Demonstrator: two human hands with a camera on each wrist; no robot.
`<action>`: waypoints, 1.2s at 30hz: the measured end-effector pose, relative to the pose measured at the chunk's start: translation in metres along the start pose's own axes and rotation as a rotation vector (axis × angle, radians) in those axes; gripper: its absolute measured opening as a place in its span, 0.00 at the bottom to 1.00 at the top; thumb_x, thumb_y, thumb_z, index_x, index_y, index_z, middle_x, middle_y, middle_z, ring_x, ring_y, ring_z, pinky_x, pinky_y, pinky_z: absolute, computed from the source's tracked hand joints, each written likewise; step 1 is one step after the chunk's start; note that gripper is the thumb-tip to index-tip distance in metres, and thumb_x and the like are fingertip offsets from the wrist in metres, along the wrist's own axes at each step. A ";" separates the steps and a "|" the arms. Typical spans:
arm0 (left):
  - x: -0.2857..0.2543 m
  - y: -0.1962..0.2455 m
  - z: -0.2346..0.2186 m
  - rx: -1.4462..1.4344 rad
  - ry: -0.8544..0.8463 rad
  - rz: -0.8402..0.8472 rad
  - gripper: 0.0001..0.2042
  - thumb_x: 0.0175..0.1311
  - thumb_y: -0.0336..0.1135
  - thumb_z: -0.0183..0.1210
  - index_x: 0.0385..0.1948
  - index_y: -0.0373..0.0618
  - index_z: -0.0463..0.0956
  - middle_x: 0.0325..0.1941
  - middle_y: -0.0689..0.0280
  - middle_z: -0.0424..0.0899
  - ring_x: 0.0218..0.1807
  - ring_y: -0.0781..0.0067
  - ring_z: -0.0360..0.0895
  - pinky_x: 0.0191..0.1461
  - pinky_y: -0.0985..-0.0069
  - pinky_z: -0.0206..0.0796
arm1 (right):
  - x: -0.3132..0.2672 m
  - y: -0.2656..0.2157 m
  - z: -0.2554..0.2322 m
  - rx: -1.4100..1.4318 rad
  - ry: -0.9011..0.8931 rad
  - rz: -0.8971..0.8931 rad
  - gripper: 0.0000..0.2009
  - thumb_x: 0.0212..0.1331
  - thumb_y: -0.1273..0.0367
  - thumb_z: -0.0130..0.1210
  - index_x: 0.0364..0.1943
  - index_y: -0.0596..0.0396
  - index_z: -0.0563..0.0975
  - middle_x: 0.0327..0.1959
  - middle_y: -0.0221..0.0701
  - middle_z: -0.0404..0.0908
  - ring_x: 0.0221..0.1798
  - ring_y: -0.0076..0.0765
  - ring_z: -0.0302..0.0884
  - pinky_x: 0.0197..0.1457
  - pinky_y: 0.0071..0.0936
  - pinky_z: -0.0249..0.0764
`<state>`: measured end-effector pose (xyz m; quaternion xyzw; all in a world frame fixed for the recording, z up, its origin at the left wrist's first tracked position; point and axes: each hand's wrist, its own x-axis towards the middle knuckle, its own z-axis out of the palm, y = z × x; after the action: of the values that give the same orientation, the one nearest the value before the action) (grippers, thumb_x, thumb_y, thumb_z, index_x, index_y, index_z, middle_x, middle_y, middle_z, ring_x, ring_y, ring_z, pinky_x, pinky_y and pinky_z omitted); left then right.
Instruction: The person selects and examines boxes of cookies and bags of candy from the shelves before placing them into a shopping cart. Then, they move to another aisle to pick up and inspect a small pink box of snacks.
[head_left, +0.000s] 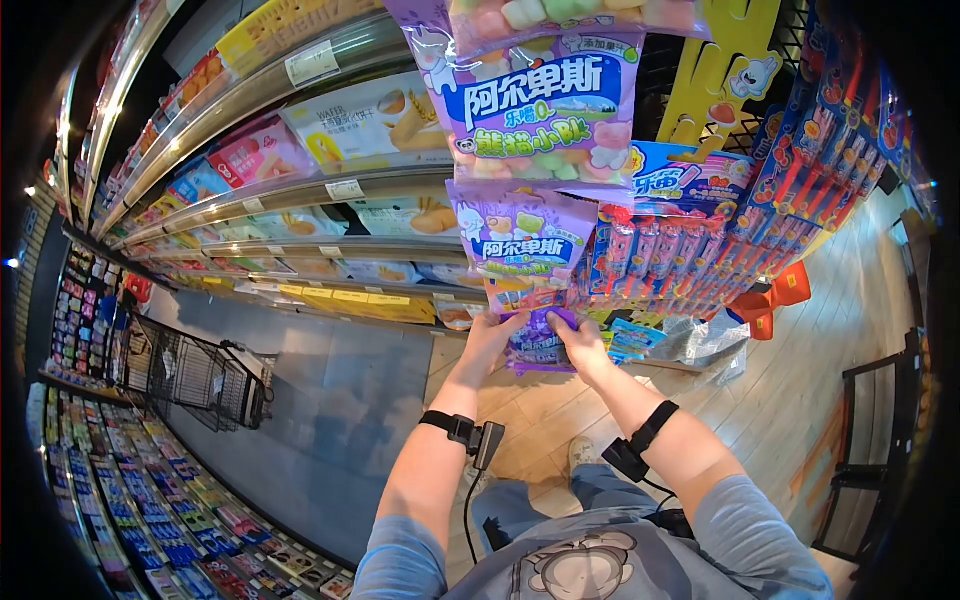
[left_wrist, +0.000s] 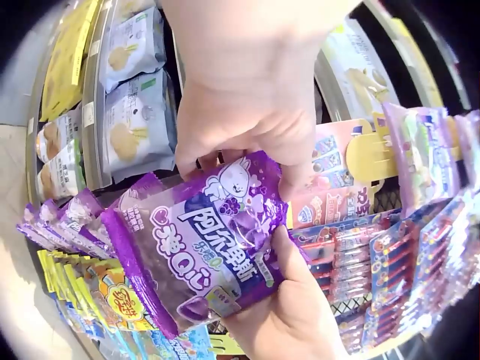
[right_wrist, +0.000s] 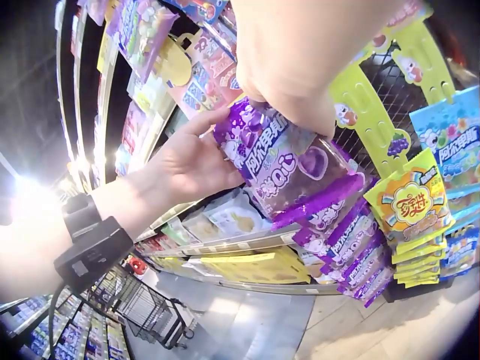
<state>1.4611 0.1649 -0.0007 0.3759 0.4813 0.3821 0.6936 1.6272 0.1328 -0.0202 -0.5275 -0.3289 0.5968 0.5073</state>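
A purple candy bag with white and pink lettering and a heart picture is held between both hands, tilted, its front to the left wrist view. My left hand grips its top edge, fingers partly hidden behind it. From the other side my right hand pinches the bag, the thumb lying on its front in the left wrist view. In the right wrist view the same bag overlaps a row of matching purple bags hanging on the rack.
Larger marshmallow bags hang above the hands. Pink stick-candy packs line the rack at right, and yellow candy bags hang beside the purple row. Wafer shelves stand left. A black shopping cart is behind, with a red stool at right.
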 end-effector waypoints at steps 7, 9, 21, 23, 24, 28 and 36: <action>0.001 -0.002 0.000 -0.088 -0.013 -0.047 0.15 0.56 0.30 0.61 0.46 0.38 0.74 0.44 0.66 0.80 0.44 0.78 0.75 0.48 0.77 0.66 | 0.003 0.004 0.002 -0.056 0.022 0.008 0.12 0.58 0.66 0.57 0.37 0.63 0.78 0.32 0.26 0.80 0.32 0.19 0.73 0.37 0.20 0.69; 0.007 -0.009 -0.003 -0.069 -0.019 -0.010 0.17 0.55 0.28 0.62 0.47 0.39 0.73 0.46 0.65 0.79 0.46 0.76 0.75 0.50 0.75 0.66 | 0.004 0.006 0.002 -0.061 0.000 -0.023 0.12 0.58 0.66 0.56 0.37 0.63 0.78 0.31 0.26 0.79 0.32 0.18 0.72 0.37 0.19 0.69; 0.004 -0.002 0.003 -0.025 -0.055 0.035 0.19 0.55 0.28 0.61 0.50 0.42 0.71 0.48 0.66 0.77 0.49 0.75 0.73 0.53 0.74 0.64 | 0.003 0.002 -0.003 -0.136 -0.048 -0.061 0.13 0.57 0.65 0.57 0.38 0.63 0.78 0.33 0.29 0.80 0.33 0.21 0.74 0.38 0.21 0.71; 0.003 -0.002 0.004 -0.027 -0.062 0.041 0.19 0.56 0.28 0.60 0.50 0.42 0.71 0.48 0.66 0.77 0.49 0.76 0.73 0.53 0.74 0.64 | 0.004 0.004 -0.005 -0.163 -0.044 -0.076 0.14 0.57 0.64 0.58 0.39 0.63 0.78 0.33 0.29 0.81 0.34 0.21 0.75 0.38 0.22 0.71; 0.002 -0.002 0.004 -0.028 -0.068 0.047 0.19 0.57 0.29 0.60 0.51 0.42 0.71 0.48 0.67 0.77 0.50 0.76 0.72 0.54 0.74 0.63 | 0.005 0.005 -0.006 -0.191 -0.039 -0.092 0.15 0.57 0.64 0.58 0.39 0.64 0.77 0.34 0.30 0.81 0.34 0.22 0.75 0.38 0.23 0.72; -0.002 0.000 0.006 -0.015 -0.077 0.038 0.19 0.57 0.28 0.60 0.51 0.41 0.70 0.49 0.65 0.77 0.49 0.76 0.73 0.53 0.75 0.64 | 0.011 0.018 -0.015 -0.345 -0.080 -0.080 0.16 0.57 0.64 0.58 0.40 0.64 0.77 0.33 0.33 0.81 0.33 0.23 0.76 0.38 0.24 0.72; -0.002 -0.020 -0.006 0.053 -0.080 0.225 0.18 0.58 0.23 0.56 0.52 0.36 0.67 0.48 0.63 0.76 0.49 0.76 0.73 0.53 0.77 0.65 | 0.013 0.038 -0.031 -0.639 0.041 -0.161 0.19 0.54 0.63 0.59 0.45 0.62 0.74 0.37 0.43 0.80 0.42 0.43 0.79 0.45 0.34 0.72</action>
<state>1.4581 0.1553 -0.0197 0.4607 0.4179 0.4295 0.6546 1.6479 0.1305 -0.0664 -0.6441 -0.5298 0.4109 0.3683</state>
